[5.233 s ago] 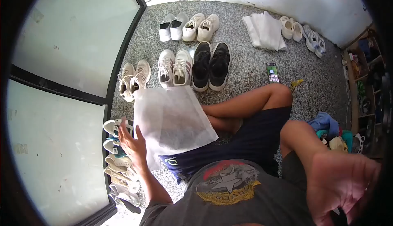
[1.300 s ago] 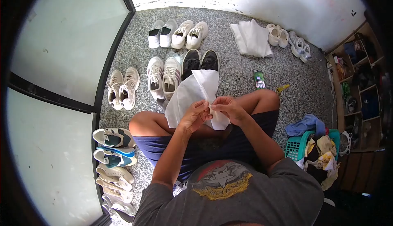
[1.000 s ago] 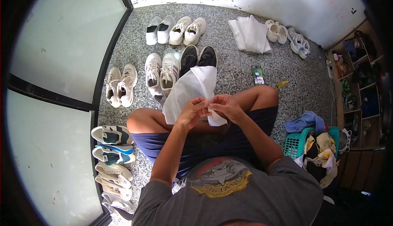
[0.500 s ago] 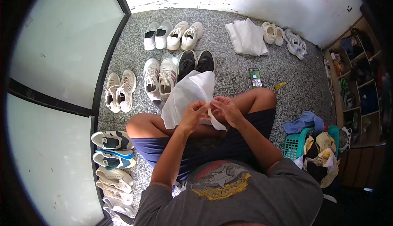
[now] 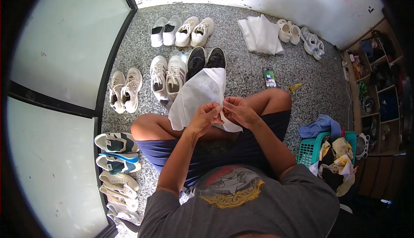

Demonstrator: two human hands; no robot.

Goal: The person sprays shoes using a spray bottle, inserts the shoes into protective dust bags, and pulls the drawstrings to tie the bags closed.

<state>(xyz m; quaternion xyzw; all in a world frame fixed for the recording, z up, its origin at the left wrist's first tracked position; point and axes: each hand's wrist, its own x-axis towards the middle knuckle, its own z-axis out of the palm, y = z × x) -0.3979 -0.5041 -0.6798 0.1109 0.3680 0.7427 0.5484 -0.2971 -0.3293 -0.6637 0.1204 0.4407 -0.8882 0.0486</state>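
A thin white cloth (image 5: 196, 92) lies across my crossed legs, its far end over the heels of a pair of black shoes (image 5: 206, 61). Whether it is a single sheet or a bag I cannot tell. My left hand (image 5: 204, 118) pinches the near right edge of the cloth between thumb and fingers. Close beside it, my right hand (image 5: 241, 112) pinches the same edge, the fingertips of both hands nearly touching. Just left of the cloth stand white striped sneakers (image 5: 175, 76).
More white shoes (image 5: 189, 31) line the back, with beige sneakers (image 5: 130, 90) and stacked shoes (image 5: 117, 164) along the left. Folded white cloths (image 5: 261, 35), clogs (image 5: 289, 32), a phone-like item (image 5: 269, 77) and a yellow item (image 5: 295, 87) lie right. A green basket (image 5: 307, 151) and shelf (image 5: 366, 87) stand farther right.
The cloth's raised upper flap now lies flatter, and its lower right strip has spread out. Both hands still pinch the edge, close together. The view has tilted slightly.
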